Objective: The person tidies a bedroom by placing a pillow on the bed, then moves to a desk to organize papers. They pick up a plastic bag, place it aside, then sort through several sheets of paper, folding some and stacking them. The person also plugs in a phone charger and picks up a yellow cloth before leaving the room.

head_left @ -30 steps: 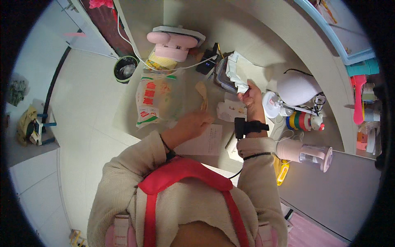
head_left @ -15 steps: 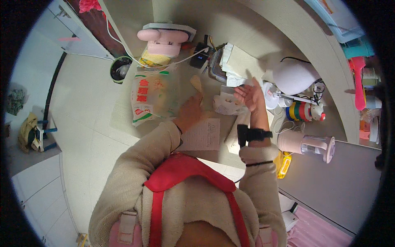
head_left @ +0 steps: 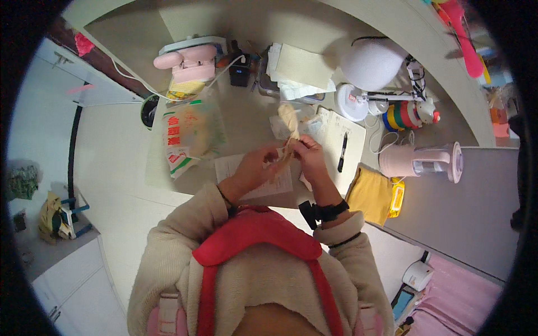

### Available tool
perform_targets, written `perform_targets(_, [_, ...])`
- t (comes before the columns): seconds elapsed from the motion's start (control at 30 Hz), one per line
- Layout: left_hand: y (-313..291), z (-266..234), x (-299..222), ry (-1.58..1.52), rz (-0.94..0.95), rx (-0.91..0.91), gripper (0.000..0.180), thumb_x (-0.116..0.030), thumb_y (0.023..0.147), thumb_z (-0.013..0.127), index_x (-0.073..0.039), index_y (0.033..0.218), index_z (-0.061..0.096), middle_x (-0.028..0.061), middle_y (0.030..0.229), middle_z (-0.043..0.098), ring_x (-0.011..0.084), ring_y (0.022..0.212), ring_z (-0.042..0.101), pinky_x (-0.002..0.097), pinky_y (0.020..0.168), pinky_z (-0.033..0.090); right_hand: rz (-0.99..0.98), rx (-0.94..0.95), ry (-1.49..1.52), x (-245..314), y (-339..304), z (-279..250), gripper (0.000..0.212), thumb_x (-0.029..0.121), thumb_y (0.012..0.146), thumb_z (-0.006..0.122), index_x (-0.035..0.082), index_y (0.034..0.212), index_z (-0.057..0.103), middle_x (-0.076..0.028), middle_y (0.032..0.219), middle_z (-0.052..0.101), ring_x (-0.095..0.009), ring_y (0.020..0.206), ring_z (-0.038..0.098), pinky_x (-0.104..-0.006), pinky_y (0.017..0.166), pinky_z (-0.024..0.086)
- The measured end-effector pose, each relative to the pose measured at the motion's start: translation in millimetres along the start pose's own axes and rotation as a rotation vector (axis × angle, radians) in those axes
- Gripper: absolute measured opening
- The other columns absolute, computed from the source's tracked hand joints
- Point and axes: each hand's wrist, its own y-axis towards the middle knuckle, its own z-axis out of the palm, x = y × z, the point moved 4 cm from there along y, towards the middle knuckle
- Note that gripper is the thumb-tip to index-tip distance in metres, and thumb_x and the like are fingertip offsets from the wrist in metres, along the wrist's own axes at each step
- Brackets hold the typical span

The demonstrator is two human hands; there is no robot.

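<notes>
A pale beige, elongated bundle (head_left: pixel 288 120), rounded at its top and narrowed lower down, stands up from my hands above the desk. My right hand (head_left: pixel 311 159) pinches its narrow lower end. Close beside it on the left, my left hand (head_left: pixel 259 167) has its fingers curled together near the bundle's lower part. Motion blur hides what lies in those fingers. Under my hands is a written sheet of paper (head_left: pixel 230 168). A clear plastic bag (head_left: pixel 311 126) lies just behind the bundle.
On the left lies a large printed plastic bag (head_left: pixel 207 131). An open notebook (head_left: pixel 333 131) with a black pen (head_left: pixel 342 152) is at the right. Beyond stand a white lamp (head_left: pixel 353 103), stacked papers (head_left: pixel 302 67) and a pink blender (head_left: pixel 398 161). A yellow cloth (head_left: pixel 370 196) hangs near the edge.
My right hand has come from the right, open before, to grip the bundle beside my left hand. The bundle has moved right. The notebook and pen now show.
</notes>
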Motion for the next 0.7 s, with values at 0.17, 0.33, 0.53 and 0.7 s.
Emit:
perform_targets(0.17, [6.6, 17.8, 10.0, -0.034, -0.258, 0.025, 0.030, -0.017, 0.079, 0.061, -0.006, 0.105, 0.052, 0.0070, 0.085, 0.060, 0.0142, 0.074, 0.056, 0.0288, 0.066, 0.044, -0.032, -0.131, 0.057, -7.8, -18.4, -14.9, 0.015, 0.014, 0.083, 0.058, 0.004, 0.094, 0.062, 0.001, 0.077, 0.059, -0.007, 0.067, 0.052, -0.0220, 0.062, 0.042])
perform_targets(0.33, [13.1, 35.0, 21.6, -0.081, -0.312, 0.141, 0.024, -0.018, 0.083, 0.056, -0.004, 0.102, 0.053, 0.0056, 0.084, 0.059, 0.0123, 0.074, 0.054, 0.0266, 0.067, 0.043, -0.097, -0.193, 0.080, -10.0, -27.0, -29.2, 0.012, 0.011, 0.084, 0.055, 0.005, 0.094, 0.060, -0.001, 0.080, 0.061, -0.009, 0.068, 0.055, -0.0230, 0.063, 0.044])
perform_targets(0.53, [13.1, 51.8, 35.4, -0.548, -0.317, 0.001, 0.014, -0.016, 0.086, 0.051, -0.004, 0.092, 0.052, 0.0023, 0.080, 0.055, 0.0104, 0.072, 0.050, 0.0263, 0.066, 0.043, -0.086, -0.232, 0.391, -7.8, -36.7, -38.8, 0.012, 0.016, 0.086, 0.054, 0.005, 0.091, 0.055, -0.003, 0.081, 0.059, -0.014, 0.071, 0.056, -0.0270, 0.066, 0.045])
perform_targets(0.7, [12.3, 54.3, 31.9, -0.354, -0.353, 0.055, 0.013, -0.015, 0.086, 0.051, -0.004, 0.093, 0.052, 0.0008, 0.082, 0.054, 0.0095, 0.074, 0.049, 0.0257, 0.067, 0.043, 0.010, -0.038, 0.644, -5.4, -38.0, -27.9, 0.031, 0.021, 0.087, 0.050, 0.003, 0.113, 0.047, -0.007, 0.098, 0.058, -0.019, 0.087, 0.057, -0.0338, 0.077, 0.046])
